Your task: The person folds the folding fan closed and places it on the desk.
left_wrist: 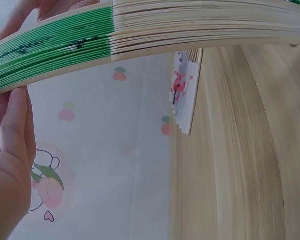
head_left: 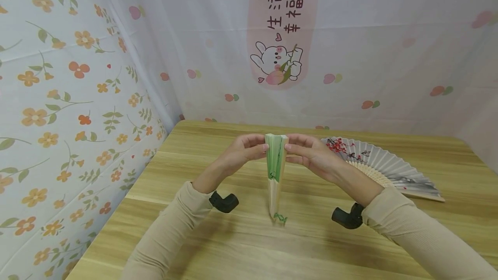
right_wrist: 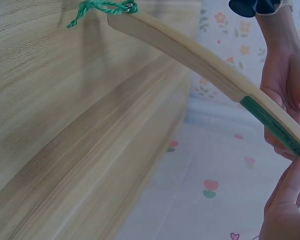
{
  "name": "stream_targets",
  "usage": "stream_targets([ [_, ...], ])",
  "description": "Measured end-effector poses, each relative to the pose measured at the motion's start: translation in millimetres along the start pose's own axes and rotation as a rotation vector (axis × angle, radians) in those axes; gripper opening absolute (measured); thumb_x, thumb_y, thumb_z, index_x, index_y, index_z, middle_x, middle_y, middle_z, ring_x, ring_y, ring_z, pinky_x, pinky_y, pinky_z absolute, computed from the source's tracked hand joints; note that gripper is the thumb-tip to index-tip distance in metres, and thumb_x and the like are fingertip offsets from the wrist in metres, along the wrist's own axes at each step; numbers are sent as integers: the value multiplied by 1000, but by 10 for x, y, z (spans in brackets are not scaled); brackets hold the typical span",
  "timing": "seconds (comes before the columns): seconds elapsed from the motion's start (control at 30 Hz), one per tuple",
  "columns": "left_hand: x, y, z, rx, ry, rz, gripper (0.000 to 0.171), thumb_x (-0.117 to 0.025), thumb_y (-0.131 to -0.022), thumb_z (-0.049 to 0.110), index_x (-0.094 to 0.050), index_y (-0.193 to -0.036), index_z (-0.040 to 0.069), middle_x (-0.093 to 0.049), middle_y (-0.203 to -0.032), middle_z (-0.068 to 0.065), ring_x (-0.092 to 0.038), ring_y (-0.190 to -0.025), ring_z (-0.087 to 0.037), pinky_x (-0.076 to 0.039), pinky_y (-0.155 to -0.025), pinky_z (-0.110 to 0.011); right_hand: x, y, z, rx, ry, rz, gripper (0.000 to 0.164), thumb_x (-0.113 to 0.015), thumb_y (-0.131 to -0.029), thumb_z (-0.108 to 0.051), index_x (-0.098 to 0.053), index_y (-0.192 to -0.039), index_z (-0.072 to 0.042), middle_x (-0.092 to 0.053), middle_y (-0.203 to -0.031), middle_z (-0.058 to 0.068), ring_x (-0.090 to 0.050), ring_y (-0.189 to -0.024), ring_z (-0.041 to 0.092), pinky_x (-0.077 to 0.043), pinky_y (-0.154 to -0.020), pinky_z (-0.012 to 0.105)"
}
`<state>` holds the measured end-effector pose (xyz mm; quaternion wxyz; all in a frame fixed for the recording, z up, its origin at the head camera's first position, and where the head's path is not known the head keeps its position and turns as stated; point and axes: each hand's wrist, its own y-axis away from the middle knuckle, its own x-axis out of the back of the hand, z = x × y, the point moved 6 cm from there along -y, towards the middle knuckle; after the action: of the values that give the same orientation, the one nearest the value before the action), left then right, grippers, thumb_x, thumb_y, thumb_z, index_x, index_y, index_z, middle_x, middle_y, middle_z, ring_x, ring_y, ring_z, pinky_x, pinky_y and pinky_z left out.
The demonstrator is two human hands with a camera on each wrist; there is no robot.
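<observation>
Two hands on my feed, both on one fan. Left hand (head_left: 245,152) and right hand (head_left: 313,152) each pinch an opposite side edge of the green folding fan with pale wooden ribs (head_left: 276,157), thumb on the near side, fingers behind; both grips narrow. That fan is between the hands, upright, green end at fingertip height, bare ribs running down below the grip. Leaves stacked close, nearly closed. One green braided cord tassel (head_left: 280,218) at its lower end; can't tell from my views if that tip touches the light wood-grain table (head_left: 307,249). Second fan, count one: grey-white pleated folding fan with red blossoms (head_left: 383,163), spread on the table right of the grip, partly behind the right forearm. Two black angular wrist mounts (head_left: 224,202), one per wrist, below the grip. Two beige sleeves (head_left: 177,217), one per arm. Behind the grip, one white curtain with fruit prints (head_left: 218,55) and one cartoon rabbit (head_left: 277,62).
</observation>
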<state>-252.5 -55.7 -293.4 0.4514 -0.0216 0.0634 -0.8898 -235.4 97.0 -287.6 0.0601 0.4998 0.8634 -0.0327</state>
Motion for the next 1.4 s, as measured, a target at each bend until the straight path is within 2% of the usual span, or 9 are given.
stream_targets([
  [0.4,-29,-25,6,17,6,21,30,-49,-90,4,-48,-117,-10,-56,-107,-10,-54,-100,-19,-44,-90,-32,-19,2,-9,12,-12,-22,25,-53,-90,-13,-50,-113,-6,-55,-105,3,-56,-96,14,-47,-85,31],
  [0.7,-48,-33,3,19,9,42,29,-50,-89,3,-49,-115,-10,-56,-106,-9,-54,-100,-18,-44,-90,-32,10,6,5,21,-19,-26,35,-52,-90,-12,-42,-121,1,-53,-108,3,-55,-96,13,-47,-85,31],
  [1.0,-68,-44,6,3,12,61,29,-50,-89,2,-49,-115,-11,-57,-106,-9,-55,-98,-17,-45,-88,-33,21,17,10,28,-55,-25,22,-49,-92,-12,-49,-113,-6,-56,-104,2,-56,-93,14,-48,-83,30],
  [1.4,-50,-57,-42,29,10,122,29,-53,-88,4,-51,-113,-9,-58,-104,-10,-56,-97,-19,-46,-87,-34,6,10,23,16,-57,6,23,-47,-93,-12,-46,-114,-5,-55,-105,2,-55,-94,15,-47,-85,31],
])
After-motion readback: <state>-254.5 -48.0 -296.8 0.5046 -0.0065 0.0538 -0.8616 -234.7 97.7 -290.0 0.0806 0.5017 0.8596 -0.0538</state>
